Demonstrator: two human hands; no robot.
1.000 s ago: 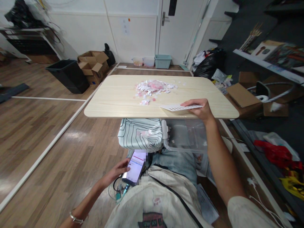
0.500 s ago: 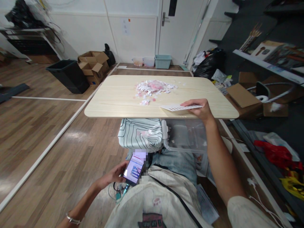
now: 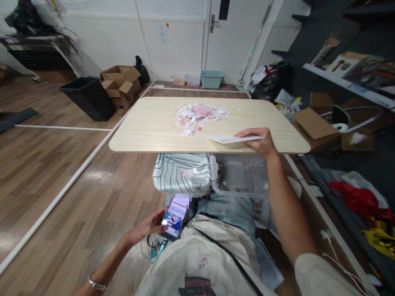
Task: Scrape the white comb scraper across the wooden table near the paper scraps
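A black bin (image 3: 88,98) stands on the wood floor (image 3: 74,164). The left hand (image 3: 151,226) has its fingers around a phone (image 3: 175,217) near the lap, its right edge pixelated, its screen unreadable. White and pink scraps (image 3: 200,112) lie heaped on the pale bench (image 3: 148,131), which partly hides a clear box (image 3: 242,176). The right hand (image 3: 258,140) pinches a white sheet (image 3: 224,139) near the bench's front edge, its fingers covering one end. An open cardboard box (image 3: 317,123) sits far right.
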